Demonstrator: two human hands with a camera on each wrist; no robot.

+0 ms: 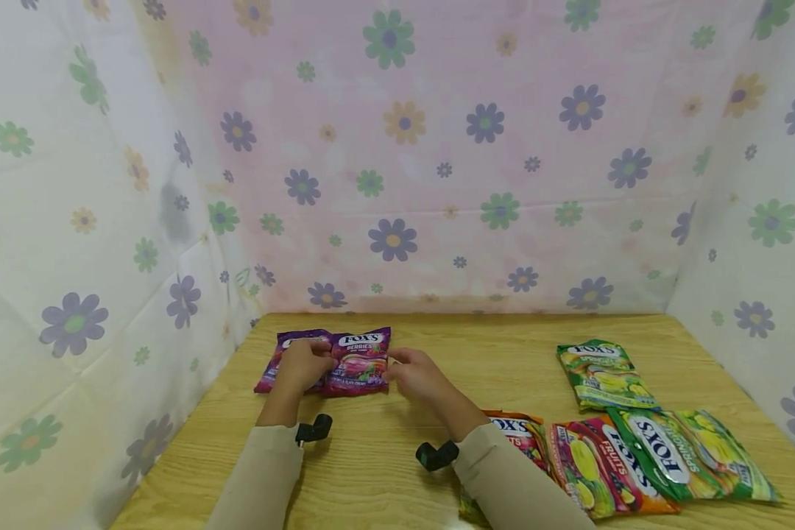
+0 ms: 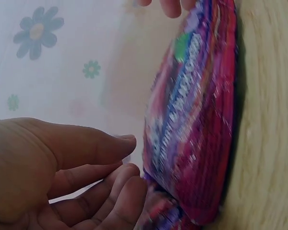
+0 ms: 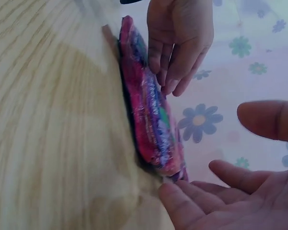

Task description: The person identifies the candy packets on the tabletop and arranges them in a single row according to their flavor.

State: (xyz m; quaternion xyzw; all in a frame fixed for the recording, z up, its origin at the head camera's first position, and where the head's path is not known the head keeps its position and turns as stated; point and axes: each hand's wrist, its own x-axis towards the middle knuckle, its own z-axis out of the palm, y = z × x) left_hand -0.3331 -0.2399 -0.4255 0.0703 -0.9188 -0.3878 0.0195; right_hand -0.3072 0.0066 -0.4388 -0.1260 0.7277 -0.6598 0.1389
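Observation:
Two purple candy bags of Fox's Berries lie side by side at the left of the table, the left candy bag (image 1: 266,378) partly behind my left hand (image 1: 302,364). The right candy bag (image 1: 361,368) lies between my two hands, its front facing up. My left hand's loosely bent fingers (image 2: 127,203) are at the seam between the bags, and the left wrist view shows nothing pinched in them. At the right bag's right edge is my right hand (image 1: 419,377), thumb and fingers spread. Its fingertips (image 3: 170,191) are at the bag's lower edge; contact is hard to tell.
Toward the right lie a green Fox's bag (image 1: 606,375), another green bag (image 1: 692,453), a red-orange Fruits bag (image 1: 603,467) and one more red-orange bag (image 1: 520,434), partly under my right sleeve. Flowered cloth (image 1: 437,184) walls the wooden table (image 1: 371,471) at the back and sides.

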